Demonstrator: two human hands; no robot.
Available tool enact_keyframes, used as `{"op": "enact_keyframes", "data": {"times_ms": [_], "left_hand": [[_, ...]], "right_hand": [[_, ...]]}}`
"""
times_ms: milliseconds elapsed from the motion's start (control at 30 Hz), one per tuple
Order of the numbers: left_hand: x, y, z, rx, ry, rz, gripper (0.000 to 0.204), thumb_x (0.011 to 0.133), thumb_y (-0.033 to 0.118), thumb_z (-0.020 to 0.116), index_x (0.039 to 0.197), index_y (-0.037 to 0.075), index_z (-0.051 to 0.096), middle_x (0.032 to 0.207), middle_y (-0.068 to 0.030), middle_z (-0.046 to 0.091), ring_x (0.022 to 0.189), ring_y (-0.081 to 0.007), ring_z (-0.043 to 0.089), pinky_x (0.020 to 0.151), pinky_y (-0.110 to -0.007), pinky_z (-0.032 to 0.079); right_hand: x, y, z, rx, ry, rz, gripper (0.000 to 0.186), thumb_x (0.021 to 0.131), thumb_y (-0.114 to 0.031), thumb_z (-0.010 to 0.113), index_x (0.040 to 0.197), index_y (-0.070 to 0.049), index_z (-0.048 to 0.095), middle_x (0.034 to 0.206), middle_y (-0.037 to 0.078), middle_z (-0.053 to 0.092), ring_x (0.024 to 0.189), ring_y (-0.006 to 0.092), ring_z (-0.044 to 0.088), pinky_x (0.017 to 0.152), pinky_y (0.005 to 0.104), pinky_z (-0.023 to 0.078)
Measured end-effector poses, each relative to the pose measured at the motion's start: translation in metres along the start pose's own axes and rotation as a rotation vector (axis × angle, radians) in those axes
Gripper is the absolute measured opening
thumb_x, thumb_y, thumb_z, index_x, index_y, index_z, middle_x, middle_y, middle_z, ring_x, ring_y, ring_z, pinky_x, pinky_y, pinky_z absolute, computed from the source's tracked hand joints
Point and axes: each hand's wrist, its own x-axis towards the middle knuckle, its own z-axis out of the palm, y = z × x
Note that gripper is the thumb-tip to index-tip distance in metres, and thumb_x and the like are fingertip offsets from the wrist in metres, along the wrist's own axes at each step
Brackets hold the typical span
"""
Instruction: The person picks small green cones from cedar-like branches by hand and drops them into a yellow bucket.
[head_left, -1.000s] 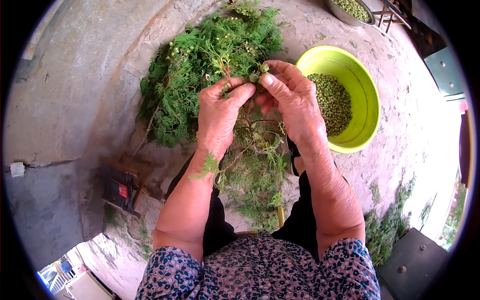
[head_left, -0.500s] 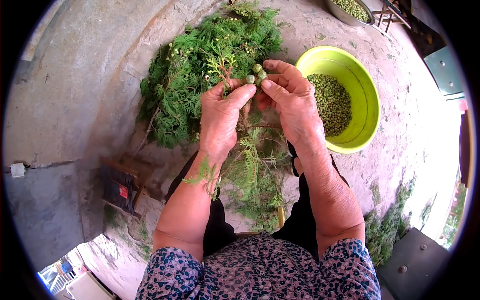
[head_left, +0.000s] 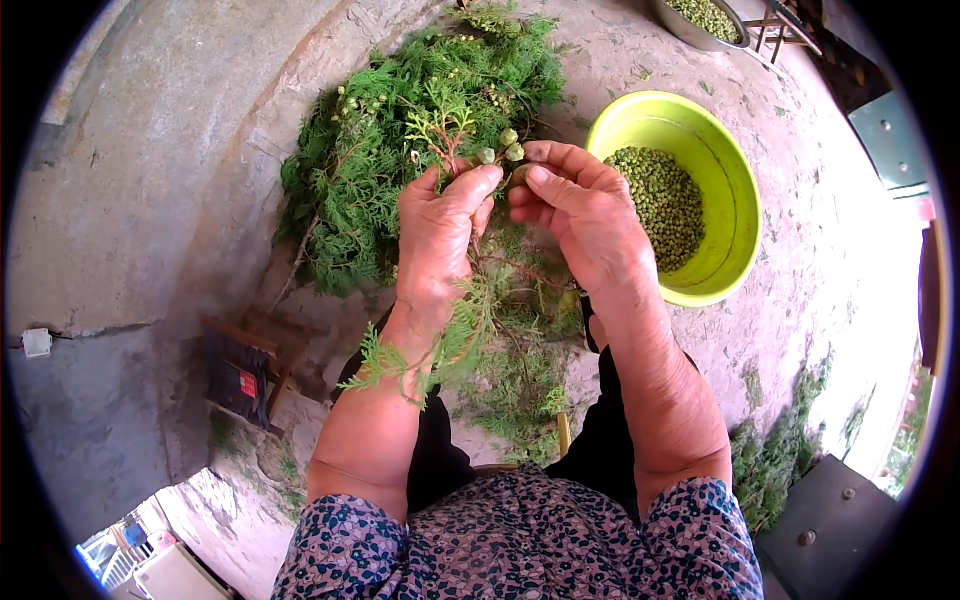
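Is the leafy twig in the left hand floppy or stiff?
The leafy twig would probably bend, because it looks thin. It may wobble too, since it's so feathery. It's likely light: the left hand merely pinches it.

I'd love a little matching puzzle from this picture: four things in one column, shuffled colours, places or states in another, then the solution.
Column one
1. Left hand
2. Large tub
3. Metal bowl
4. Heap of leafy branches

Column two
A. Silvery grey, near the top right
B. On the ground, left of the tub
C. Gripping a green sprig
D. Bright yellow-green

Pairs: 1-C, 2-D, 3-A, 4-B
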Motion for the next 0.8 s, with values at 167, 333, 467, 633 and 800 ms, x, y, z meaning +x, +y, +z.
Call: {"op": "enact_keyframes", "data": {"times_ms": [167, 333, 467, 633, 800], "left_hand": [[0.002, 0.001, -0.007, 0.077, -0.057, 0.083, 0.004, 0.077, 0.004, 0.062, 0.076, 0.003, 0.059, 0.062, 0.0009, 0.053, 0.05, -0.0059, 0.043, 0.045, -0.022, 0.033], [0.002, -0.001, -0.005, 0.084, 0.003, 0.083, 0.011, 0.076, 0.005, 0.064, 0.068, 0.005, 0.057, 0.058, 0.0027, 0.051, 0.047, -0.0048, 0.04, 0.043, -0.021, 0.028], [-0.002, -0.003, 0.0, 0.12, -0.029, 0.133, 0.011, 0.076, 0.005, 0.064, 0.068, 0.006, 0.057, 0.058, 0.0031, 0.05, 0.047, -0.0038, 0.04, 0.044, -0.02, 0.029], [-0.002, -0.005, -0.001, 0.153, -0.08, 0.123, 0.007, 0.077, 0.006, 0.064, 0.072, 0.005, 0.059, 0.06, 0.005, 0.051, 0.048, -0.0012, 0.039, 0.042, -0.018, 0.027], [-0.006, 0.001, 0.005, 0.146, -0.023, 0.031, 0.005, 0.077, 0.006, 0.065, 0.076, 0.004, 0.061, 0.062, 0.0057, 0.052, 0.048, -0.0005, 0.039, 0.042, -0.017, 0.027]], "right_hand": [[0.006, -0.033, -0.026, 0.454, -0.182, -0.188, 0.033, 0.087, -0.016, 0.055, 0.111, 0.006, 0.047, 0.09, 0.012, 0.056, 0.076, 0.0184, 0.056, 0.07, 0.0285, 0.05], [0.006, -0.035, -0.024, 0.424, -0.081, -0.182, 0.043, 0.091, -0.032, 0.047, 0.111, 0.006, 0.044, 0.088, 0.011, 0.056, 0.076, 0.0183, 0.053, 0.069, 0.0287, 0.047], [0.0, -0.015, 0.002, -0.22, 0.115, -0.191, 0.021, 0.079, -0.019, 0.066, 0.089, -0.002, 0.06, 0.071, 0.003, 0.061, 0.057, 0.01, 0.054, 0.051, 0.0218, 0.045], [-0.004, -0.007, 0.008, -0.377, 0.123, -0.17, 0.017, 0.078, -0.01, 0.066, 0.089, 0.001, 0.059, 0.073, 0.004, 0.06, 0.058, 0.0085, 0.054, 0.048, 0.0201, 0.043], [-0.003, -0.004, 0.007, -0.238, 0.084, -0.115, 0.011, 0.08, -0.006, 0.062, 0.089, 0.001, 0.06, 0.074, 0.005, 0.061, 0.058, 0.0096, 0.054, 0.048, 0.0213, 0.044]]}}
